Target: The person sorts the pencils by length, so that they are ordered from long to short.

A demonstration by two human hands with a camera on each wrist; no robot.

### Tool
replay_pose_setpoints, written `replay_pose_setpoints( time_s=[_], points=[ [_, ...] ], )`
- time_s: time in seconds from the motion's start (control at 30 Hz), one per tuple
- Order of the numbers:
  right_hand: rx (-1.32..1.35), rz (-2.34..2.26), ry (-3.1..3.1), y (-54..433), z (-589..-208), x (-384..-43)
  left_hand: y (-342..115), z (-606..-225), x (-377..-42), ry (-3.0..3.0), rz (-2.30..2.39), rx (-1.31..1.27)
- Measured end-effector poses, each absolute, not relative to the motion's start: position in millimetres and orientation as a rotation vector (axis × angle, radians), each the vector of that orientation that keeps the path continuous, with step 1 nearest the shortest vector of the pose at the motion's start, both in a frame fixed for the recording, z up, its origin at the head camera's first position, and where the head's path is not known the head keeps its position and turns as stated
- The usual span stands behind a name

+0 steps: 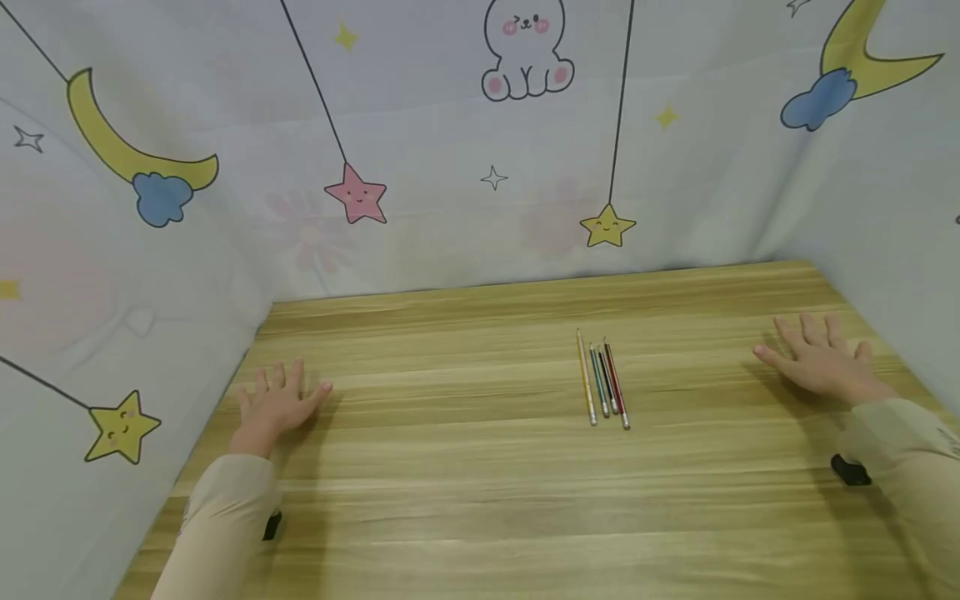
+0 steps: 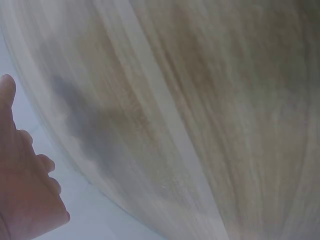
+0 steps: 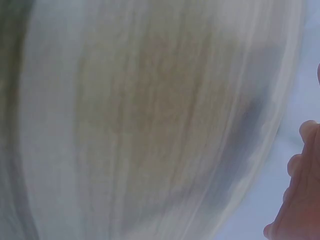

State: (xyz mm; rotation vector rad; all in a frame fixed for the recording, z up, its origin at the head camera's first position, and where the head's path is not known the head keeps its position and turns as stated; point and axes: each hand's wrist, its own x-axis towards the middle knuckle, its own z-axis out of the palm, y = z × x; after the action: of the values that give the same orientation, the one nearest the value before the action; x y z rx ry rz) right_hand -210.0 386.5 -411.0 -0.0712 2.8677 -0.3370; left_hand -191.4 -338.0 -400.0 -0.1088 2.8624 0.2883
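Several pencils lie side by side right of the table's middle in the head view. At their left is a yellow pencil point(image 1: 586, 379), then a teal pencil point(image 1: 599, 382), a black pencil point(image 1: 608, 382) and a dark red pencil point(image 1: 617, 385). Their eraser ends point toward the person. My left hand point(image 1: 274, 406), fingers spread, is over the table's left side, far from the pencils and holding nothing. Over the right side is my right hand point(image 1: 819, 361), also spread and holding nothing. Both wrist views show just part of the left hand point(image 2: 25, 175) and right hand point(image 3: 302, 190), above bare wood.
The wood-grain table point(image 1: 450, 483) runs back to a white curtain point(image 1: 435, 125) printed with stars, moons and a bear. More curtain stands along the left and right sides. A dark strap piece point(image 1: 851, 470) shows under the right sleeve.
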Motion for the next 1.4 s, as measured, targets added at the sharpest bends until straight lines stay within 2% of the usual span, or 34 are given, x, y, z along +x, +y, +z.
replay_pose_setpoints(
  time_s=[0.67,1.4],
  points=[
    [-0.093,-0.332,2.889,379,-402,-213,-318,-394,-204,2.906,0.219,-0.013],
    [-0.197,-0.308,2.912,342,-390,-215,-248,-395,-223,2.910,0.197,0.188]
  ],
)
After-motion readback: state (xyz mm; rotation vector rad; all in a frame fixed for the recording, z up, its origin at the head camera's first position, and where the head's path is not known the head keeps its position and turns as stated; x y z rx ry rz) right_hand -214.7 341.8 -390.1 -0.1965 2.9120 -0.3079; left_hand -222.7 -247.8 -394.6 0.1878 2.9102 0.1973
